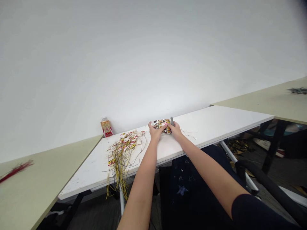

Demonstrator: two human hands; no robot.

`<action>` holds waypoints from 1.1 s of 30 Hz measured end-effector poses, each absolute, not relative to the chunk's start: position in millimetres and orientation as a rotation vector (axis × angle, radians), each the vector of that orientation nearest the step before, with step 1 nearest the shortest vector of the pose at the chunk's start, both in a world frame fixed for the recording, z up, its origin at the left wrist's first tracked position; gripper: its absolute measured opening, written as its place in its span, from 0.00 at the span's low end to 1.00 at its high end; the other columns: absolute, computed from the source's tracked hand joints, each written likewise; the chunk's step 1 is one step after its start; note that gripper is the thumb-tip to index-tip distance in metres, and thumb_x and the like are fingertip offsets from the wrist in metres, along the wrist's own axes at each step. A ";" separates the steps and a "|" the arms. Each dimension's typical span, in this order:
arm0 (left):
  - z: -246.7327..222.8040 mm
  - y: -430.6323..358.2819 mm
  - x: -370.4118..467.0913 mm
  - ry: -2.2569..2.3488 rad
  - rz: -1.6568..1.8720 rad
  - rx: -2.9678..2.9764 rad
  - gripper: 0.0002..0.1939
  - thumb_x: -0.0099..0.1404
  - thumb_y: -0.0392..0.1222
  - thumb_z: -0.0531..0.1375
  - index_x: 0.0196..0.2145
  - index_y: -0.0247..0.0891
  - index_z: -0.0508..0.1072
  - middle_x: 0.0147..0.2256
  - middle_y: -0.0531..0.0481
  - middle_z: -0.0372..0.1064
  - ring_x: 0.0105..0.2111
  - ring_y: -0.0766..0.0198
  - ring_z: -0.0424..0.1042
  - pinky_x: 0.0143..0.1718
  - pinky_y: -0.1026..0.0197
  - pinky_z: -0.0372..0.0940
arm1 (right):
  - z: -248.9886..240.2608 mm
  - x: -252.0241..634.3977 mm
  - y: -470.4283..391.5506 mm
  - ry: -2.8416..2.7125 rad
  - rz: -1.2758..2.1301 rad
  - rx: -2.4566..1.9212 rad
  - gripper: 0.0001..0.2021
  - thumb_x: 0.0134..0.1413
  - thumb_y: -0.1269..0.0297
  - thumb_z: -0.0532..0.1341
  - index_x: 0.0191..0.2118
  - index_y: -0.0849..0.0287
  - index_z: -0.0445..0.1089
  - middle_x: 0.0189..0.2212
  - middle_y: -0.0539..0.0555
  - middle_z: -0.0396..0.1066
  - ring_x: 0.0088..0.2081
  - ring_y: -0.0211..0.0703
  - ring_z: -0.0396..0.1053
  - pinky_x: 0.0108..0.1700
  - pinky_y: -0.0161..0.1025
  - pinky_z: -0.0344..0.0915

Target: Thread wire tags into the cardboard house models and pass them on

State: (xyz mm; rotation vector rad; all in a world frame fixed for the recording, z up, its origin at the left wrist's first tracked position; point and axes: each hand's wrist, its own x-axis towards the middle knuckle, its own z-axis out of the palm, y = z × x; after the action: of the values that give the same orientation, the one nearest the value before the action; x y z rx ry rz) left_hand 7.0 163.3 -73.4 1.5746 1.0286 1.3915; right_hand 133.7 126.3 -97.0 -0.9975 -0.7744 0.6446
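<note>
A small patterned box-like item [161,123], brown, yellow and white, is between my two hands near the back of the white table [201,119]. My left hand [155,131] grips its left side, with the thumb across its front. Around its right end my right hand [175,128] is closed, and its thumb rests on the front close to a small red and white piece. A dark strip [172,121] stands up at the item's right end. Left of my hands lies a tangled heap of yellow and black strings [121,156] with red, white and yellow pieces.
A bottle with a red and gold label [106,127] stands by the wall at the back left. Loose thin strings lie right of my hands. Pale side tables hold a red bundle [16,170] and a dark bundle [298,91]. A black chair armrest [268,188] is at lower right.
</note>
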 end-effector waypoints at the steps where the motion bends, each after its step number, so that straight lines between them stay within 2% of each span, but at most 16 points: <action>1: -74.0 163.9 7.4 1.022 1.392 1.575 0.60 0.40 0.52 0.77 0.64 0.40 0.50 0.56 0.36 0.66 0.55 0.53 0.69 0.58 0.51 0.62 | -96.4 133.5 126.9 -0.751 0.697 -0.947 0.18 0.42 0.53 0.69 0.37 0.58 0.70 0.35 0.51 0.76 0.39 0.43 0.74 0.43 0.40 0.71; 8: -73.4 164.3 9.5 1.038 1.388 1.558 0.52 0.46 0.55 0.74 0.61 0.40 0.55 0.55 0.38 0.68 0.55 0.53 0.70 0.58 0.52 0.62 | -87.3 128.3 117.0 -0.697 0.837 -0.871 0.17 0.43 0.58 0.72 0.38 0.60 0.75 0.35 0.55 0.79 0.38 0.46 0.77 0.43 0.41 0.74; 13: -72.5 163.6 10.0 1.038 1.399 1.545 0.45 0.50 0.53 0.72 0.60 0.40 0.57 0.54 0.39 0.70 0.55 0.54 0.70 0.57 0.54 0.62 | -86.2 125.9 112.2 -0.743 0.878 -0.849 0.21 0.38 0.58 0.75 0.40 0.61 0.76 0.38 0.56 0.79 0.39 0.47 0.78 0.45 0.42 0.74; 19: -73.3 165.2 10.8 1.029 1.406 1.523 0.45 0.50 0.52 0.73 0.59 0.40 0.58 0.53 0.39 0.70 0.54 0.54 0.71 0.56 0.54 0.63 | -84.9 125.6 108.6 -0.776 0.908 -0.839 0.23 0.34 0.58 0.76 0.40 0.61 0.76 0.38 0.56 0.80 0.39 0.48 0.78 0.45 0.42 0.74; 33: -72.9 164.8 9.9 1.005 1.403 1.514 0.44 0.50 0.53 0.73 0.59 0.41 0.58 0.52 0.40 0.71 0.53 0.53 0.71 0.55 0.54 0.64 | -82.6 125.2 108.2 -0.732 0.954 -0.874 0.18 0.40 0.62 0.75 0.38 0.61 0.76 0.36 0.56 0.80 0.38 0.48 0.78 0.44 0.43 0.75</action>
State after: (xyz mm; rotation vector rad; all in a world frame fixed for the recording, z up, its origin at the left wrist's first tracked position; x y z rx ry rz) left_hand 9.9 164.8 -72.9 1.5138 1.0047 1.4030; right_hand 125.2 108.2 -82.6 -0.8743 -0.7324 0.9542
